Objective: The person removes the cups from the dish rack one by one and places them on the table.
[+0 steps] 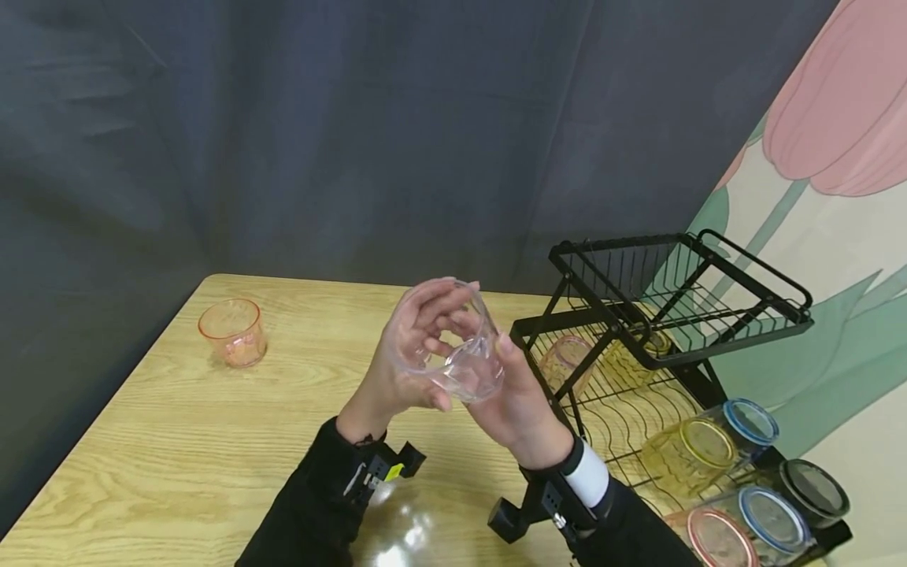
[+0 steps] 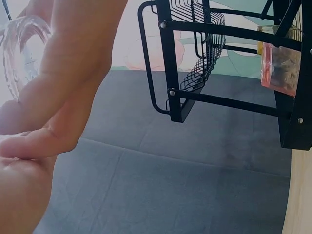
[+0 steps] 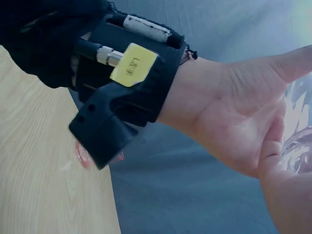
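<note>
Above the table's middle, a clear glass (image 1: 476, 366) is held tilted between both hands, its mouth facing up and left. My left hand (image 1: 398, 364) grips it on the rim side, and the curled fingers show behind and through the clear wall. Around the base end, my right hand (image 1: 520, 409) holds the glass with thumb and fingers. Only a slice of the clear glass (image 2: 24, 53) shows at the left edge of the left wrist view. In the right wrist view the glass (image 3: 300, 141) is cut off at the right edge.
An orange-rimmed glass (image 1: 237, 346) stands at the table's back left. On the right, a black two-tier dish rack (image 1: 609, 315) bears several upside-down tinted glasses, including a yellow one (image 1: 690, 457) and a pink one (image 1: 719, 539). A dark curtain (image 1: 368, 142) hangs behind the wooden table (image 1: 177, 457).
</note>
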Demonstrator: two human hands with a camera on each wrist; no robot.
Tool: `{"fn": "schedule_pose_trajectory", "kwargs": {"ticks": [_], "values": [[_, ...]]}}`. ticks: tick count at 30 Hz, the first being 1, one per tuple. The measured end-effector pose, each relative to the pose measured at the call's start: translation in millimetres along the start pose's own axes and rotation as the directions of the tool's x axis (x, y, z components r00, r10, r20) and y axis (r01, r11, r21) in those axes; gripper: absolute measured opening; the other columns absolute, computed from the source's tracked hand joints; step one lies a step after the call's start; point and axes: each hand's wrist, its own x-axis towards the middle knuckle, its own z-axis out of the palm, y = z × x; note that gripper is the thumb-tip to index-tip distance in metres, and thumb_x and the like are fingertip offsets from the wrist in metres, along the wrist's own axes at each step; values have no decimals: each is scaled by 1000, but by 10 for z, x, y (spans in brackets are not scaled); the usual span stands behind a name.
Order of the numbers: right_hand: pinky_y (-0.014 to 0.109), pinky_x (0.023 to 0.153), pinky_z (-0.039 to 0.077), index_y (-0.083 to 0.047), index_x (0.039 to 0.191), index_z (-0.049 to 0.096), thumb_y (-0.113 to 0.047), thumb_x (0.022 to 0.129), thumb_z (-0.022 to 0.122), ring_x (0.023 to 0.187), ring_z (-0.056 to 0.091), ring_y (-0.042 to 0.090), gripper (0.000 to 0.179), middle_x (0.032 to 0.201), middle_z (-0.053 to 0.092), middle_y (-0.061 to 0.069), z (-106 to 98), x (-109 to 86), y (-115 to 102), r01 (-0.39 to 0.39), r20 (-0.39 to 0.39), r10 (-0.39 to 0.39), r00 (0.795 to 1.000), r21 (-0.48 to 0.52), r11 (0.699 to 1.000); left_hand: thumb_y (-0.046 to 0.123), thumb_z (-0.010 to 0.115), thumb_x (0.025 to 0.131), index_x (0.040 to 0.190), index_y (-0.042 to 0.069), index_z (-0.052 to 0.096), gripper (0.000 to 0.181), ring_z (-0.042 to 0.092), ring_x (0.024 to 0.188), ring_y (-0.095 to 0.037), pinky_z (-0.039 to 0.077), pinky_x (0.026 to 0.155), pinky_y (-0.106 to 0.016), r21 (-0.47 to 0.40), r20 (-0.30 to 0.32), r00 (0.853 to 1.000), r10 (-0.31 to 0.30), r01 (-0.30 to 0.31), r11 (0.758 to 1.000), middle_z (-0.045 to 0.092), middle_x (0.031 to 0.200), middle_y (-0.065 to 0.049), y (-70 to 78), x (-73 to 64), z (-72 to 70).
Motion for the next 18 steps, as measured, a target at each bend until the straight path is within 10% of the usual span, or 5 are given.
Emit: {"fn": "schedule_pose_trajectory", "kwargs": {"ticks": [11,18], "values": [[43,91,35,-5,124,41,-42,75,63,106,45,31,65,120,42,14,-66,-44,-48,-20,-24,17,1000,-131,991,37,74,63,124,-5,31,86,45,108,-28,39,87,-39,-29,-18,997,-77,76,997,46,120,-14,-16,-36,-38],[40,89,37,2,119,45,-42,79,58,103,49,29,61,115,51,14,-104,-102,-125,-61,-91,30,995,-356,933,31,74,65,124,-5,31,81,45,104,-31,39,86,-40,-53,51,992,-114,117,992,47,119,-14,0,-63,-137]]}}
